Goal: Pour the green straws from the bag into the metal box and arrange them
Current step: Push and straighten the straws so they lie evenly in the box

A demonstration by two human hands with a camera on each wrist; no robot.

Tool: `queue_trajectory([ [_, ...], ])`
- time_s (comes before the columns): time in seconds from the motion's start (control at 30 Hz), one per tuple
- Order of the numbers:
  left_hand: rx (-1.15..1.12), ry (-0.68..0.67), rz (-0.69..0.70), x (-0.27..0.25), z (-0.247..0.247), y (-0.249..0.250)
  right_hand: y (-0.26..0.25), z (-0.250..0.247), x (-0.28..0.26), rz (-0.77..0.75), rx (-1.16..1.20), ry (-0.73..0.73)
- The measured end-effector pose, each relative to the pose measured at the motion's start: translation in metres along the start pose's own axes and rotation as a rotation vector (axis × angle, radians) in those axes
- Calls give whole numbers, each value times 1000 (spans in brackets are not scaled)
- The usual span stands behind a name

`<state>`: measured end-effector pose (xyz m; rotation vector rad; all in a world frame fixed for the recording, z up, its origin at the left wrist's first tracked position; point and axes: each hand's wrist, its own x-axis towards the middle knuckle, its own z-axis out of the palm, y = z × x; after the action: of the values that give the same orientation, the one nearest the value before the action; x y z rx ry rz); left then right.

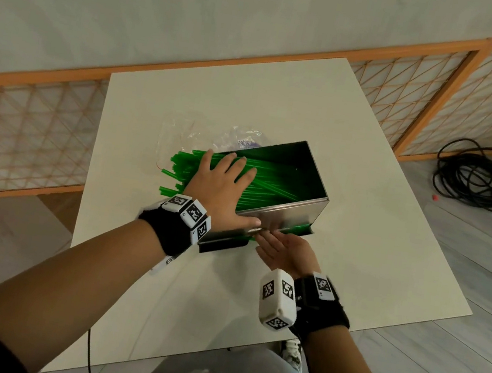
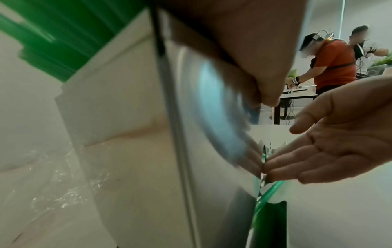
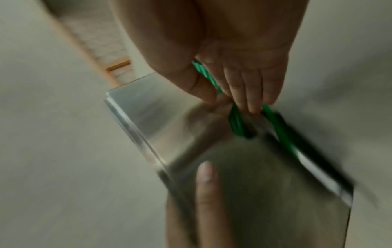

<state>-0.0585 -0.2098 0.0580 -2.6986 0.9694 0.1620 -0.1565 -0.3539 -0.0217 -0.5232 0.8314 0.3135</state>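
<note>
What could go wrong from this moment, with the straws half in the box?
1. Many straws stick out past the open end of the box, under the left hand; if it lifts, they may slide onto the table.
2. A few straws poke out at the slot near the right hand; pushing there may bend them.
3. The empty bag lies close behind and could catch straw ends.

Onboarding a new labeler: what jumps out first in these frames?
The green straws fill the tilted metal box at table centre, ends jutting out its left side. The left hand lies flat on them; the right hand touches the box's near wall, palm up.
</note>
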Motion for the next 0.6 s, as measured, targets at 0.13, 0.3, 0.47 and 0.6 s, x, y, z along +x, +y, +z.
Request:
queue_trajectory([
  [0.13, -10, 19, 4, 0, 1, -1, -14, -21, 0, -181, -309, 273],
  [0.3, -12, 25, 2, -1, 2, 0, -19, -47, 19, -327, -1004, 602],
  [0.47, -12, 11, 5, -2, 0, -1, -8, -42, 23, -405, -1353, 527],
  [0.6, -45, -31, 6, -1, -7, -2, -15, -42, 14, -361, -1574, 474],
])
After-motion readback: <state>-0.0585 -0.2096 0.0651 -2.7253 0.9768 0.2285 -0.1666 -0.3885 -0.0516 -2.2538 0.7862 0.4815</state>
